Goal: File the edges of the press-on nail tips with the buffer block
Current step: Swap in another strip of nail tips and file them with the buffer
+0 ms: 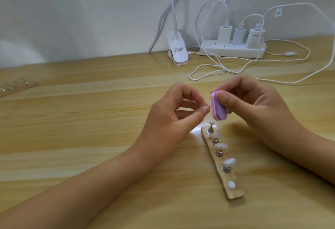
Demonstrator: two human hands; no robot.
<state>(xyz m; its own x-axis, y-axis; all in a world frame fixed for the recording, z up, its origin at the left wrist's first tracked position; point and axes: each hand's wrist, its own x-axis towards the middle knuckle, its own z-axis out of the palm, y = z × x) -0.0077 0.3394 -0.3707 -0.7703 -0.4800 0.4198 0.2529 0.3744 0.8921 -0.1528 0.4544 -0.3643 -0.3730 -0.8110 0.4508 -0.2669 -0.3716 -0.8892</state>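
Pinching thumb against forefinger, my left hand (174, 112) holds something tiny at the fingertips. It is too small for me to make out, and I take it for a nail tip (209, 106) on its pin. Against it or just beside it, I cannot tell which, is the buffer block (218, 109), clamped upright between the thumb and curled fingers of my right hand (253, 102).

My worry starts there. So little shows past the pinch that a firm stroke could flick the piece out, or drag the block over my own fingertip. Directly beneath the grip lies the wooden strip (233, 191), with more tips (221, 145) perched on metal pegs. A downward stroke that overshoots could knock over the nearest peg (210, 129). A dropped piece might skitter across the table (90, 120) towards the loose cables (217, 69) beyond the grip.
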